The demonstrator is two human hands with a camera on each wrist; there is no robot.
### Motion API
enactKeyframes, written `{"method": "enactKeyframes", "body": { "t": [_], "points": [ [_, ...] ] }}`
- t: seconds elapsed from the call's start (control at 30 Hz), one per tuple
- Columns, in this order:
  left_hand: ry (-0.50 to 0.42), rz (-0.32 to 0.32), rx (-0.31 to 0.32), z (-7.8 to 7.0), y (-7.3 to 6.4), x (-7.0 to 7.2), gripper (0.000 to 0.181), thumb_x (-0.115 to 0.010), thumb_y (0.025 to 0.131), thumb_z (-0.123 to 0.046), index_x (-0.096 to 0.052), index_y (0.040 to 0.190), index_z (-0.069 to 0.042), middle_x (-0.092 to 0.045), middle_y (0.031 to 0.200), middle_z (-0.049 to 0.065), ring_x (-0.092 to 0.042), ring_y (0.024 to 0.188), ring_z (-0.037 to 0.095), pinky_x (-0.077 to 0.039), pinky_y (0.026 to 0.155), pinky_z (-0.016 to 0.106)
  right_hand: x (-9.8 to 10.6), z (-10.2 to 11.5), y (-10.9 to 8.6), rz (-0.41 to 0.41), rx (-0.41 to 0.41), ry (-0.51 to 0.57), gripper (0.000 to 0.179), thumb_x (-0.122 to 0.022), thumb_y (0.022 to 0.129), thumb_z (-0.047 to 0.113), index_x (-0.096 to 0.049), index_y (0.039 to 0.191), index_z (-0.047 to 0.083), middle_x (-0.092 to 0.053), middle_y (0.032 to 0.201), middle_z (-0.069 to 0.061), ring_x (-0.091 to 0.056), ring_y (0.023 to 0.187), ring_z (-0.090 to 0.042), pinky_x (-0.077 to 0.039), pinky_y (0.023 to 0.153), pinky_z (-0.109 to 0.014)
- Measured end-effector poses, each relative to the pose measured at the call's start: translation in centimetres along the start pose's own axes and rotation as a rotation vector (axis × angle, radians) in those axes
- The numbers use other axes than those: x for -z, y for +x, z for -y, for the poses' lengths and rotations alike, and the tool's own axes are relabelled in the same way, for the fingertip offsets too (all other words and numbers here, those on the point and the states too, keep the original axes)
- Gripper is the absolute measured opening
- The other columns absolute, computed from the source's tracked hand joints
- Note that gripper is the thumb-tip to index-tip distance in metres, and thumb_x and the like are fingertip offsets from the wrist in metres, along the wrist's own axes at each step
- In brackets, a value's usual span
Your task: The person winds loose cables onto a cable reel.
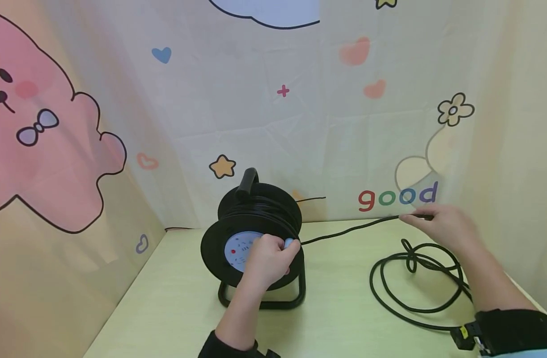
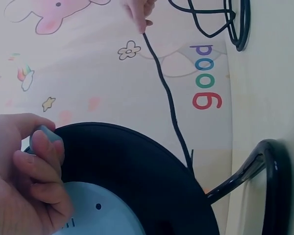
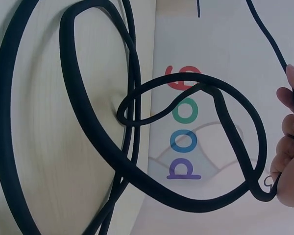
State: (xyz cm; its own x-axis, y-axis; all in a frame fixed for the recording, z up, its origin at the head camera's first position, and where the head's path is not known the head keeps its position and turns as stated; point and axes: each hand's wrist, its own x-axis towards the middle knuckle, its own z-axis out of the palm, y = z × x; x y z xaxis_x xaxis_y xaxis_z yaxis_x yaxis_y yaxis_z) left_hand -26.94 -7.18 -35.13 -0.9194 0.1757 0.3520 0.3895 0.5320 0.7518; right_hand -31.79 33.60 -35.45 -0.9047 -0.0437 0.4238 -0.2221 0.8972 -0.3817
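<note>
A black cable reel with a pale blue socket face stands on its tubular frame in the head view, black cable wound round its drum. My left hand grips the small light blue crank knob near the rim of the reel's front disc. Off to the right, my right hand holds the black cable, its fingers curled round it in the right wrist view. From that hand the cable runs to the reel's right side. Loose loops of the same cable lie below the right hand.
The reel rests on a pale wooden table. Behind it hangs a printed curtain with hearts, a star and the word "good". A pink bear figure is printed at the left. The black carry handle sticks up from the reel.
</note>
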Motion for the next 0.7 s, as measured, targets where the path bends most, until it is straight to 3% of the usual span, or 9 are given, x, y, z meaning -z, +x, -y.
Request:
{"method": "enactKeyframes", "body": {
  "t": [0.27,0.43,0.7],
  "points": [
    [0.081,0.119,0.06,0.4,0.0,-0.5,0.048,-0.054,0.085,-0.029,-0.038,0.043,-0.012,-0.052,0.039,-0.002,-0.043,0.033,0.013,-0.019,0.033,0.022,-1.7,1.2,0.6,-0.035,0.077,-0.034,0.044,-0.061,0.081,0.066,-0.075,0.094,0.027,-0.067,0.086,0.002,-0.057,0.08,-0.019,-0.04,0.057,-0.035],
    [0.158,0.221,0.074,0.9,-0.1,-0.6,0.048,-0.055,0.085,-0.03,-0.041,0.042,-0.013,-0.056,0.042,0.0,-0.033,0.032,0.01,-0.019,0.034,0.023,-2.6,2.6,0.7,-0.044,0.116,-0.034,0.042,-0.062,0.082,0.064,-0.075,0.095,0.027,-0.07,0.085,0.003,-0.059,0.08,-0.018,-0.042,0.053,-0.033],
    [0.268,0.375,0.149,1.5,-0.1,-1.0,0.049,-0.059,0.09,-0.038,-0.051,0.051,-0.01,-0.058,0.045,-0.004,-0.053,0.044,0.017,-0.038,0.042,0.028,-3.7,4.7,0.7,-0.003,0.133,0.002,0.036,-0.061,0.085,0.06,-0.074,0.096,0.028,-0.068,0.086,0.005,-0.058,0.079,-0.017,-0.041,0.053,-0.034]
  ]
}}
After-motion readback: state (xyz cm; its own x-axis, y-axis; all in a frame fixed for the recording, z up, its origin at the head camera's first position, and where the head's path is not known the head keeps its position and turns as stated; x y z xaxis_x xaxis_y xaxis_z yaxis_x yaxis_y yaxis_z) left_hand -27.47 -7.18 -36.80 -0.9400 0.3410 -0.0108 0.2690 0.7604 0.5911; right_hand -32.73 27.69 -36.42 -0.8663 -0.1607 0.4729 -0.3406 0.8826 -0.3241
